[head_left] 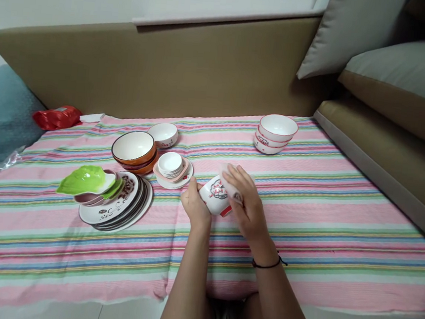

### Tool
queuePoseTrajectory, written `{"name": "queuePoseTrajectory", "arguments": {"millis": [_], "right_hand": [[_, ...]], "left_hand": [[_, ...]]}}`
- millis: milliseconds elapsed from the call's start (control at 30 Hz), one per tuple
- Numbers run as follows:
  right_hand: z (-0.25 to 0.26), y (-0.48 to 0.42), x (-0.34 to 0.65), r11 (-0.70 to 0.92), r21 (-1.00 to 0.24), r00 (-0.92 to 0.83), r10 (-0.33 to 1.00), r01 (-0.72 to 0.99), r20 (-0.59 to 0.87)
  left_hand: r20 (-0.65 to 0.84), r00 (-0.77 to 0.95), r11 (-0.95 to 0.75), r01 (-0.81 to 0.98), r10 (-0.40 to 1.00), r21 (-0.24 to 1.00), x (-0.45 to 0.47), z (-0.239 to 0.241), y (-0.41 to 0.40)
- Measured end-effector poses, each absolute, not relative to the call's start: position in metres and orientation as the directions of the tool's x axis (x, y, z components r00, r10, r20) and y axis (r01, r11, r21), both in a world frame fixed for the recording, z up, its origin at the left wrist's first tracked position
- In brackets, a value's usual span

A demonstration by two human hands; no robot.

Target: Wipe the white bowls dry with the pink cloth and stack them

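A white bowl with a red and black floral print (215,195) is tilted on its side in front of me. My left hand (196,203) grips it by the left edge, thumb up. Against the bowl's right side, my right hand (244,194) presses a thin whitish cloth or tissue (225,178), its fingers bent over it. Part of the bowl is hidden behind this hand. Beyond, at the right, similar red-rimmed bowls (276,130) stand stacked. Left of my left hand, small white dishes (170,163) are piled on a pink dish and a plate.
Brown bowls (133,150) and a white bowl (163,134) stand at the left. Nearer lie stacked plates (99,214) with green leaf-shaped dishes (84,179) on top. A red shiny bundle (57,117) lies by a blue cushion (4,111). A striped cloth (322,223) covers the surface.
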State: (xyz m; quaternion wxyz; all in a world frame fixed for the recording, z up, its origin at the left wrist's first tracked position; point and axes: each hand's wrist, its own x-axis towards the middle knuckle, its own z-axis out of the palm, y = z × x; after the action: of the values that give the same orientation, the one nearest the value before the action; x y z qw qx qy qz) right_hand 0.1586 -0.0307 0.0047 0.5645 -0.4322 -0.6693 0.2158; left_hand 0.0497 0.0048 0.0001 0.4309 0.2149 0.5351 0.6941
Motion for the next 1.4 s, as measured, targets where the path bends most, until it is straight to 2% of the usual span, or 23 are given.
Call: {"name": "queuePoseTrajectory", "arguments": {"millis": [167,267,367,400,467,533,600,667,767,833,900,1000,1067,1167,1233,1300,1400], "right_hand": [[-0.006,-0.023,0.163,0.322,-0.922,0.249,0.895,0.214,0.37],[-0.009,-0.018,0.158,0.246,-0.969,0.362,0.901,0.025,0.238],[-0.012,-0.016,0.153,0.206,-0.969,0.396,0.908,-0.139,0.136],[-0.012,-0.016,0.151,0.224,-0.966,0.398,0.904,-0.128,0.157],[-0.01,-0.02,0.149,0.309,-0.951,0.379,0.88,-0.001,0.285],[-0.005,-0.027,0.149,0.418,-0.886,0.259,0.85,0.2,0.459],[0.0,-0.032,0.149,0.509,-0.787,0.079,0.82,0.349,0.566],[0.003,-0.033,0.15,0.536,-0.754,0.002,0.815,0.38,0.58],[-0.001,-0.028,0.15,0.437,-0.876,0.212,0.854,0.204,0.476],[-0.003,-0.026,0.15,0.402,-0.907,0.304,0.855,0.125,0.421],[-0.001,-0.027,0.151,0.448,-0.861,0.209,0.842,0.241,0.497],[0.004,-0.032,0.152,0.557,-0.696,-0.03,0.79,0.453,0.613],[0.006,-0.033,0.153,0.564,-0.675,-0.032,0.778,0.476,0.627],[0.002,-0.029,0.154,0.513,-0.765,0.156,0.782,0.389,0.604],[-0.001,-0.028,0.153,0.507,-0.783,0.227,0.766,0.36,0.601],[-0.001,-0.03,0.151,0.532,-0.723,0.143,0.753,0.441,0.642],[0.003,-0.034,0.147,0.593,-0.559,-0.104,0.734,0.579,0.671]], "left_hand": [[-0.153,-0.506,-0.056,-0.374,0.849,0.926,0.044,-0.002,0.007],[-0.112,-0.472,-0.075,-0.359,0.874,0.93,0.047,-0.004,0.006],[-0.112,-0.46,-0.067,-0.356,0.881,0.932,0.051,-0.006,0.005],[-0.112,-0.459,-0.065,-0.353,0.881,0.933,0.053,-0.006,0.005],[-0.115,-0.463,-0.063,-0.351,0.879,0.934,0.055,-0.006,0.005],[-0.142,-0.474,-0.046,-0.363,0.869,0.931,0.055,-0.004,0.005],[-0.176,-0.483,-0.023,-0.378,0.858,0.926,0.054,-0.002,0.005],[-0.174,-0.484,-0.027,-0.381,0.858,0.924,0.053,-0.001,0.004],[-0.104,-0.466,-0.068,-0.338,0.879,0.939,0.051,-0.001,0.003],[-0.084,-0.451,-0.072,-0.319,0.888,0.945,0.051,-0.001,0.003],[-0.122,-0.452,-0.047,-0.345,0.883,0.938,0.052,0.0,0.003],[-0.18,-0.459,-0.013,-0.387,0.87,0.922,0.052,0.002,0.003],[-0.171,-0.46,-0.027,-0.392,0.871,0.92,0.052,0.002,0.003],[-0.151,-0.458,-0.051,-0.4,0.876,0.915,0.052,0.0,0.003],[-0.146,-0.456,-0.052,-0.393,0.878,0.918,0.052,-0.001,0.003],[-0.144,-0.455,-0.045,-0.379,0.879,0.924,0.053,0.001,0.003],[-0.153,-0.446,-0.028,-0.375,0.882,0.927,0.052,0.003,0.003]]}}
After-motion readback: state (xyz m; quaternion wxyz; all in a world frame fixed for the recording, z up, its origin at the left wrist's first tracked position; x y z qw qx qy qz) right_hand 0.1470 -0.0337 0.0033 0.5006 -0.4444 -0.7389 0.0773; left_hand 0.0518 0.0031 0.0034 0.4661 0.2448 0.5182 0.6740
